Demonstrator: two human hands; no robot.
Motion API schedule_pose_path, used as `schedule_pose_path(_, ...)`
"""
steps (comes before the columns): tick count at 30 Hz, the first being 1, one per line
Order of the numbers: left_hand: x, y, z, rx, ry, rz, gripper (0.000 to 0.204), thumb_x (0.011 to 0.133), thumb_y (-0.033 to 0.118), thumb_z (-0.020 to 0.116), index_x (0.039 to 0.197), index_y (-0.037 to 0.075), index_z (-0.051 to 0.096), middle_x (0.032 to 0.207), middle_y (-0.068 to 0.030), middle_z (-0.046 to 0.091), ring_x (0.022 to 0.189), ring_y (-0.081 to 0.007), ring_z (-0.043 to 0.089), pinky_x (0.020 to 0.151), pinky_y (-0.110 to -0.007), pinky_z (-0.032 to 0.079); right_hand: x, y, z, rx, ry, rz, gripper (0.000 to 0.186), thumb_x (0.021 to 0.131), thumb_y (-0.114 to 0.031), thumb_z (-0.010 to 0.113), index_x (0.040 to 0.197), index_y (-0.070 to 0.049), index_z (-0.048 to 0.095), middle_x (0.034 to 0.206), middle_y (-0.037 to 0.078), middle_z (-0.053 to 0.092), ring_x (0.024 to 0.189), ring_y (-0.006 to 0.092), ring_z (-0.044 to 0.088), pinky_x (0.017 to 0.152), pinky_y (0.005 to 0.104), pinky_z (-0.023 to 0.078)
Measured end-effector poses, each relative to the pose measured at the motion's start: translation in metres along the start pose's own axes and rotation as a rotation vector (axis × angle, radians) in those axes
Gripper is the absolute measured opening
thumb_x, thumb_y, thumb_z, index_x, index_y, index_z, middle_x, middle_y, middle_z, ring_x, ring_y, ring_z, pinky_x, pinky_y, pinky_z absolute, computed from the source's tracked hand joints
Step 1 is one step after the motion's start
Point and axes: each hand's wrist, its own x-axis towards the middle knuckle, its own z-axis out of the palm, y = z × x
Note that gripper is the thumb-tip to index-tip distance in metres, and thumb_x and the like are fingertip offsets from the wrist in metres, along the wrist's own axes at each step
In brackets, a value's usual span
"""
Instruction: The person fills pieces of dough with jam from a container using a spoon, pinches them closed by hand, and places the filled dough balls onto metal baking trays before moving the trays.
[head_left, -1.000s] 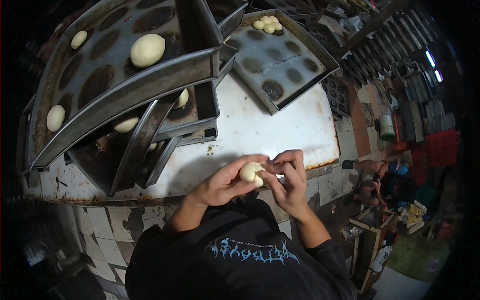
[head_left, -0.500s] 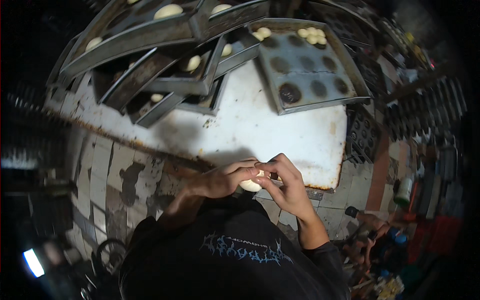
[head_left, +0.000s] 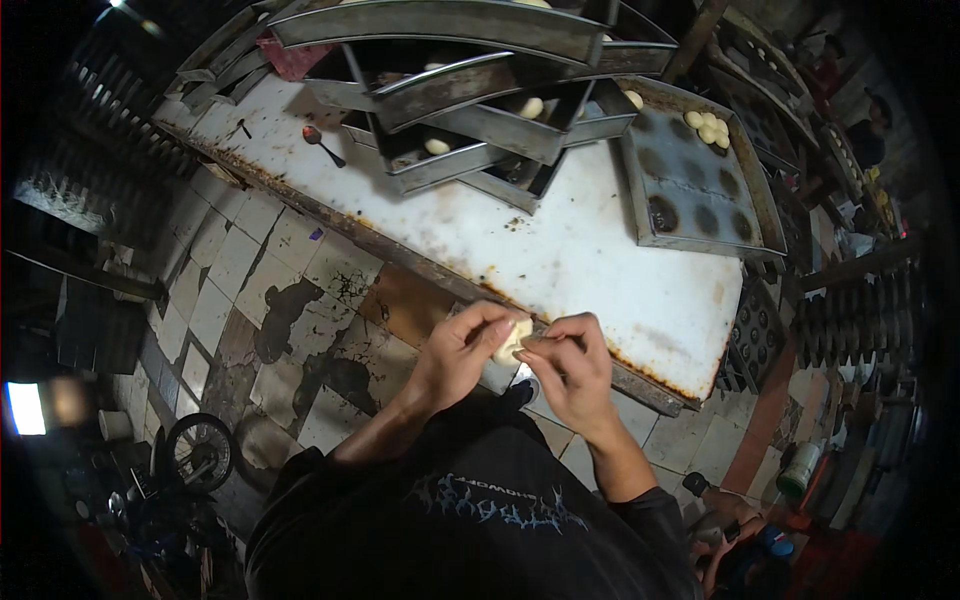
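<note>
A small piece of pale dough (head_left: 513,343) is between my two hands, just off the near edge of the white worktop (head_left: 560,240). My left hand (head_left: 455,355) pinches its left side between thumb and fingers. From the right, my right hand (head_left: 572,372) grips its lower edge with the fingertips. The dough looks flattened, with an uneven, folded surface. Beyond the hands, a metal baking tray (head_left: 700,238) lies on the worktop, with a cluster of pale dough balls (head_left: 708,128) in its far corner and dark round marks on its bottom.
Several metal trays (head_left: 450,90) are stacked crosswise at the back, some with dough balls. A spoon (head_left: 322,146) with something red in it lies left of them. A wheel (head_left: 197,450) stands lower left; other people (head_left: 725,545) are lower right.
The view has swung left, showing the spoon and more floor. My hands have opened apart a little, and the dough between them shows more fully, looking flatter.
</note>
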Motion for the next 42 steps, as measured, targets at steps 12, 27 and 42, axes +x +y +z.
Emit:
schedule_pose_path(12,-0.062,-0.040,-0.153,-0.301,-0.010,0.512,0.023,0.086,-0.001,0.053,0.109,0.001,0.048,0.115,-0.0146,0.049,0.103,-0.0191,0.052,0.087,-0.027,0.042,0.041,-0.081,0.146,0.225,-0.186,0.281,0.014,0.076,-0.005,0.068,0.085,0.001,0.058,0.089,0.012,0.052,0.076,0.0197,0.054,0.067,0.0282,0.045)
schedule_pose_path(27,0.001,-0.027,-0.125,-0.132,-0.055,0.335,0.045,0.079,0.002,0.065,0.117,0.004,0.041,0.094,-0.0054,0.052,0.083,-0.0084,0.051,0.067,-0.019,0.042,0.070,-0.034,0.110,0.224,-0.185,0.102,0.019,0.072,-0.001,0.068,0.082,-0.001,0.051,0.097,0.012,0.053,0.089,0.0262,0.050,0.079,0.0345,0.040)
schedule_pose_path(42,0.094,-0.036,-0.047,-0.523,-0.699,-0.307,0.036,0.096,0.025,0.040,0.123,0.002,0.046,0.121,-0.0118,0.051,0.111,-0.0163,0.049,0.094,-0.031,0.041,0.064,0.056,0.063,0.382,0.584,0.526,0.041,0.079,-0.008,0.061,0.115,-0.001,0.043,0.114,0.015,0.045,0.093,0.0225,0.055,0.084,0.0311,0.044)
